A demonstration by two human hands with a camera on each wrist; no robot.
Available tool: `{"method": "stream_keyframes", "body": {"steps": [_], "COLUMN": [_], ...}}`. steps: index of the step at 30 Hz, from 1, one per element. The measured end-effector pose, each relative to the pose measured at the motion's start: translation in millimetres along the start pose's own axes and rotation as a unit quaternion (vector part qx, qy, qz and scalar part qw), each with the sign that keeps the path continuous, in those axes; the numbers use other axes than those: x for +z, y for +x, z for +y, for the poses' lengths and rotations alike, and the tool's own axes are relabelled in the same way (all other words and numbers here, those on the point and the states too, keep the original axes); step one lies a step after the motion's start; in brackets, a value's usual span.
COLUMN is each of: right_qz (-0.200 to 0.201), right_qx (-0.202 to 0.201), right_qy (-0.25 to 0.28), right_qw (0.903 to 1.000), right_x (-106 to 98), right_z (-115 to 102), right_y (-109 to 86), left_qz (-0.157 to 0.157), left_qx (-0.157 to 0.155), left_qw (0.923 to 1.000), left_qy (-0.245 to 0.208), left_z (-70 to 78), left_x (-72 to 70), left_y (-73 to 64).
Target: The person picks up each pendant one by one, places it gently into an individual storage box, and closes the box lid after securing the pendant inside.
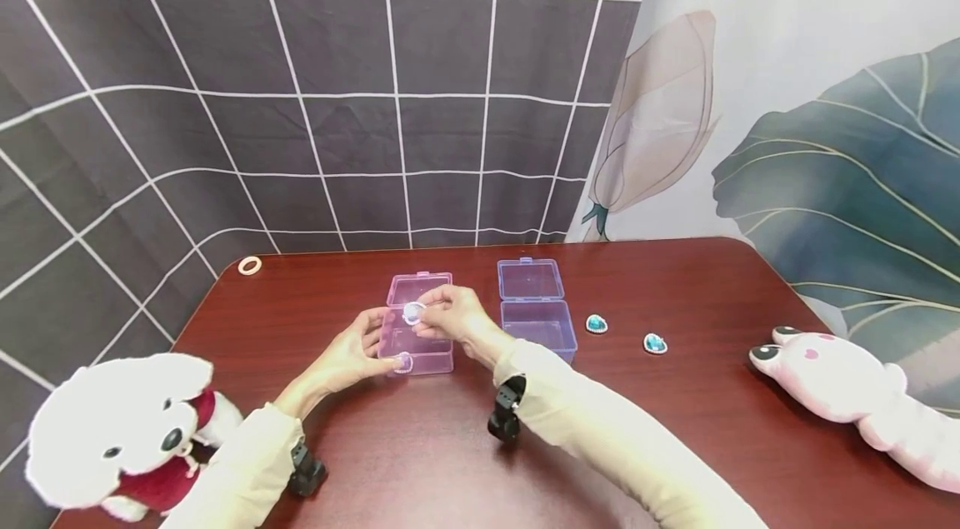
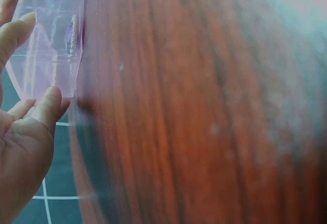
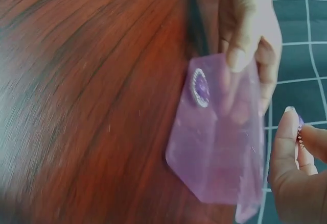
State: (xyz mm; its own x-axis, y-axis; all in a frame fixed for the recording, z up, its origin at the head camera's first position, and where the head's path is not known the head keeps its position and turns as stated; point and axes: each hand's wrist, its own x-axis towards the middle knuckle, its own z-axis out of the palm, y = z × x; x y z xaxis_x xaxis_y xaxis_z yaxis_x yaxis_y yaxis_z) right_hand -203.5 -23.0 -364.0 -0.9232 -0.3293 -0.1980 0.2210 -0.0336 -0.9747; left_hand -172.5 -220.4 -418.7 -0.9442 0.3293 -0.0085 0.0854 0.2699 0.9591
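My left hand [image 1: 347,357] grips the left side of a small clear pink box [image 1: 431,363], thumb at its front corner. Its hinged lid [image 1: 420,287] stands raised at the back. Inside, near the front left, lies a purple gem with a beaded rim [image 3: 200,88], seen through the wall in the right wrist view. Over the box my right hand [image 1: 461,319] pinches a second beaded purple gem [image 1: 412,312] between thumb and fingers. In the right wrist view those fingers partly hide this gem.
Right of the pink box stands a blue clear box [image 1: 536,325] with its lid up. Two teal beaded gems [image 1: 596,323] lie farther right. A pale ring [image 1: 250,265] is at the back left. Plush toys, a white dog [image 1: 127,429] and a pink one [image 1: 832,379], flank the table.
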Motion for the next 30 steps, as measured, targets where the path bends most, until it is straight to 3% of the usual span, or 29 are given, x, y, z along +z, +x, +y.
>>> {"method": "stream_keyframes", "body": {"steps": [6, 13, 30], "right_qz": [0.014, 0.015, 0.064], "right_qx": [0.032, 0.044, 0.03], "right_qy": [-0.012, -0.063, -0.183], "right_qw": [0.9993, 0.9969, 0.9806], "right_x": [11, 19, 39], "right_z": [6, 6, 14], "right_y": [9.0, 14.7, 23.5], "left_qz": [-0.005, -0.001, -0.001], "left_qx": [0.013, 0.004, 0.017], "left_qw": [0.9999, 1.0, 0.9996], "left_qy": [0.001, 0.007, 0.023], "left_z": [1.3, 2.2, 0.9], "left_x": [2.6, 2.2, -0.1], "left_y": [3.1, 1.9, -0.2]}}
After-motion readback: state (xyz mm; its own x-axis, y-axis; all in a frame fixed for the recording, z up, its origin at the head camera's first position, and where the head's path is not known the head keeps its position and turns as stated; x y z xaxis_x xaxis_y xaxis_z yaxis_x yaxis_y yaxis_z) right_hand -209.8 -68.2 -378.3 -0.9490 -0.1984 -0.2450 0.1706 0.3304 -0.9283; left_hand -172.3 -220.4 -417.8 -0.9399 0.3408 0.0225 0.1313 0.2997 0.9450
